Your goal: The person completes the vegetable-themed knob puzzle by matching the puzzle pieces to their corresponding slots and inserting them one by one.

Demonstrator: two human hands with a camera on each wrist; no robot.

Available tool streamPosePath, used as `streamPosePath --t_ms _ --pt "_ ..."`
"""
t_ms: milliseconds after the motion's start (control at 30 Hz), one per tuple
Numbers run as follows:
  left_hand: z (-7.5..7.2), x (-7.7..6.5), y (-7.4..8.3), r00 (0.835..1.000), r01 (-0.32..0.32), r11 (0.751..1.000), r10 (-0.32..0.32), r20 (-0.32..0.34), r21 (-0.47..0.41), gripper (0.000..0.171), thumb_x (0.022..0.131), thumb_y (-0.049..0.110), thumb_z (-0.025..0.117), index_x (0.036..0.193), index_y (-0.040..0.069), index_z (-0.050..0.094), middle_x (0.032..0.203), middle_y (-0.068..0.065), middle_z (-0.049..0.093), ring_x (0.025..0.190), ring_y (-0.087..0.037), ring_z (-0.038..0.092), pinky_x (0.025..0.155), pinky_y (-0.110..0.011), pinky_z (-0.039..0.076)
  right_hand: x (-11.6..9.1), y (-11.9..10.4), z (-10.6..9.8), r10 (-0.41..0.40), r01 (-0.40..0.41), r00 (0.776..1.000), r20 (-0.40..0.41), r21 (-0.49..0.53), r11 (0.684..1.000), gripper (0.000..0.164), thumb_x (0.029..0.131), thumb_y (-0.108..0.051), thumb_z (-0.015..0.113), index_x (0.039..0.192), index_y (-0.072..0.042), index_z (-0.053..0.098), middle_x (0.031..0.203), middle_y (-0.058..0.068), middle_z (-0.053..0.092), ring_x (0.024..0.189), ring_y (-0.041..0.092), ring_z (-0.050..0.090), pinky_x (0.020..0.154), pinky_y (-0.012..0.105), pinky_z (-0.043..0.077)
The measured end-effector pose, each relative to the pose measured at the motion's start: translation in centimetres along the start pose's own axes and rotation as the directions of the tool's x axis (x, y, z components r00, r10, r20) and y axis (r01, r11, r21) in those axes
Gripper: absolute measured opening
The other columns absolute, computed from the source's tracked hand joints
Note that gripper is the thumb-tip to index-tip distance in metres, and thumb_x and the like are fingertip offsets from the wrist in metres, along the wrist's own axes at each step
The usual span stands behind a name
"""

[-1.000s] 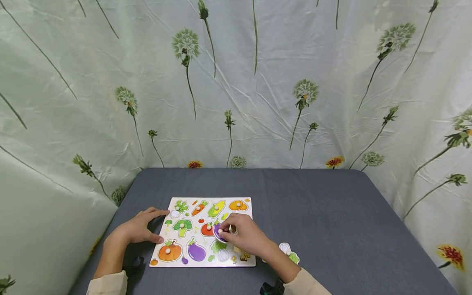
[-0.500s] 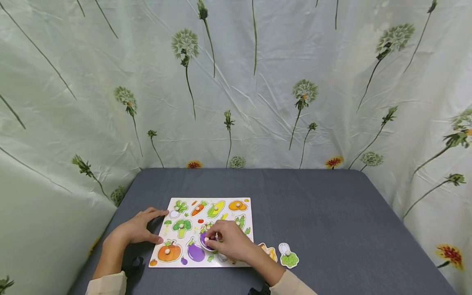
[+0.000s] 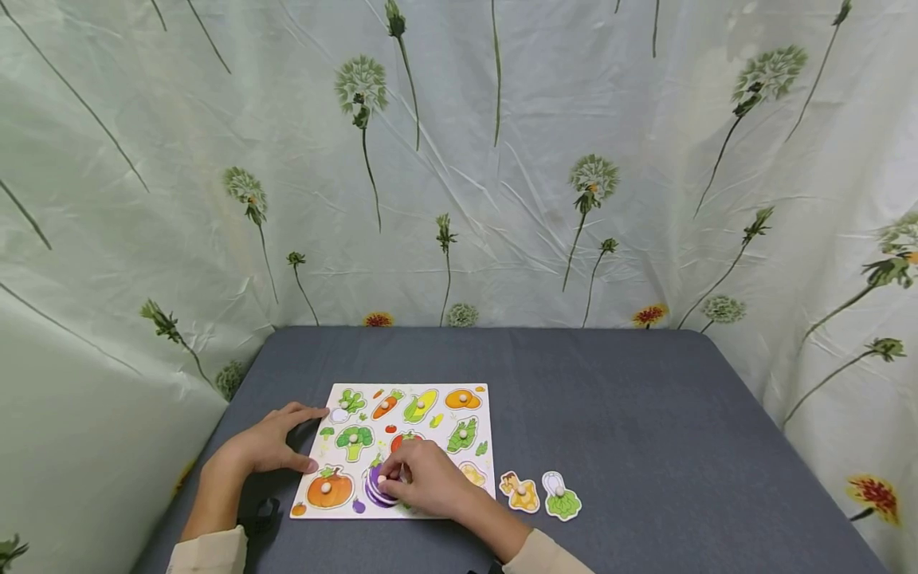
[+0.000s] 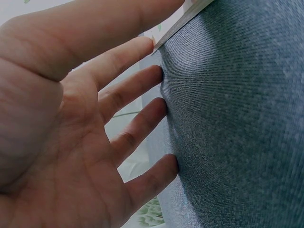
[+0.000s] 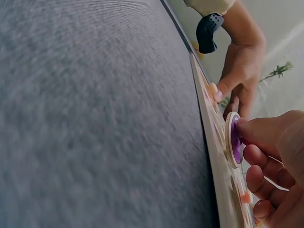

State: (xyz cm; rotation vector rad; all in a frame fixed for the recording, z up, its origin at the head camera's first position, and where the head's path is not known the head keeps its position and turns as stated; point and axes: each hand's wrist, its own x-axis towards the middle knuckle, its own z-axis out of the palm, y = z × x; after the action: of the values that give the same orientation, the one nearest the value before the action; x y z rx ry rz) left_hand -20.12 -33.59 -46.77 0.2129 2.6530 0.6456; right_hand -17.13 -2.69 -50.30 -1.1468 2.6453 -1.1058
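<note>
A white vegetable puzzle board (image 3: 437, 442) lies on the table, with knobbed pieces such as a pumpkin (image 3: 330, 490), a broccoli (image 3: 355, 442) and a carrot (image 3: 387, 405) in it. My right hand (image 3: 429, 480) pinches the knob of a purple eggplant puzzle piece (image 5: 234, 140), held over the printed eggplant near the board's front edge. In the right wrist view the piece stands slightly proud of the board. My left hand (image 3: 265, 442) rests at the board's left edge with fingers spread, thumb on its surface; the left wrist view shows its palm (image 4: 85, 156).
Right of the board lie two loose knobbed pieces, a yellow-brown mushroom piece (image 3: 520, 492) and a green-and-white cabbage piece (image 3: 562, 497). Dark grey cloth covers the table (image 3: 610, 414). A white curtain with dandelion prints (image 3: 516, 199) hangs behind and at the sides.
My right hand has carried the eggplant piece left and toward the front, from beside the tomato to over the printed eggplant. The left hand has stayed at the board's edge.
</note>
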Motion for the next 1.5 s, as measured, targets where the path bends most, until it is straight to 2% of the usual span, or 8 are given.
streamPosePath --t_ms 333,667,867,1233,1500 --pt "0.1 0.0 0.2 1.0 -0.021 1.0 0.021 -0.019 0.008 0.094 0.07 0.039 0.094 0.151 0.015 0.053 0.148 -0.023 0.046 0.135 -0.052 0.039 0.102 -0.076 0.035 0.4 -0.2 1.2 -0.02 0.019 0.999 -0.037 -0.027 0.999 0.004 0.088 -0.022 0.081 0.09 -0.018 0.081 0.071 -0.017 0.061 0.064 -0.01 0.044 0.059 0.008 0.037" --pt "0.0 -0.2 0.4 1.0 -0.015 1.0 0.015 -0.025 0.008 0.094 0.07 0.037 0.094 0.151 0.015 0.052 0.149 -0.024 0.044 0.137 -0.054 0.037 0.102 -0.077 0.035 0.6 -0.3 1.6 0.003 -0.003 0.999 -0.036 -0.003 1.0 0.005 0.088 -0.02 0.081 0.093 -0.018 0.082 0.073 -0.017 0.062 0.064 -0.009 0.045 0.059 0.009 0.037" --pt "0.1 -0.3 0.3 1.0 -0.007 1.0 0.008 -0.023 0.005 0.096 0.07 0.039 0.094 0.152 0.015 0.051 0.15 -0.024 0.044 0.138 -0.054 0.036 0.103 -0.077 0.035 0.6 -0.3 1.7 0.011 -0.011 1.0 -0.022 -0.03 0.999 0.005 0.088 -0.022 0.081 0.091 -0.019 0.081 0.073 -0.015 0.06 0.066 -0.008 0.046 0.061 0.009 0.036" --pt "0.1 -0.2 0.0 1.0 -0.016 1.0 0.016 -0.014 0.017 0.095 0.071 0.039 0.094 0.152 0.014 0.051 0.15 -0.025 0.043 0.138 -0.055 0.036 0.102 -0.077 0.035 0.3 -0.5 1.8 -0.023 0.019 0.998 -0.05 -0.087 0.996 0.006 0.087 -0.023 0.081 0.092 -0.018 0.081 0.076 -0.012 0.063 0.067 -0.008 0.047 0.062 0.007 0.034" --pt "0.0 -0.1 0.3 1.0 -0.004 1.0 0.004 -0.015 0.021 0.094 0.072 0.038 0.093 0.152 0.015 0.051 0.15 -0.024 0.044 0.138 -0.055 0.036 0.102 -0.077 0.035 0.2 -0.2 1.7 -0.04 0.036 0.997 -0.058 -0.067 0.997 0.008 0.087 -0.023 0.082 0.094 -0.019 0.082 0.079 -0.011 0.064 0.067 -0.006 0.046 0.061 0.007 0.034"
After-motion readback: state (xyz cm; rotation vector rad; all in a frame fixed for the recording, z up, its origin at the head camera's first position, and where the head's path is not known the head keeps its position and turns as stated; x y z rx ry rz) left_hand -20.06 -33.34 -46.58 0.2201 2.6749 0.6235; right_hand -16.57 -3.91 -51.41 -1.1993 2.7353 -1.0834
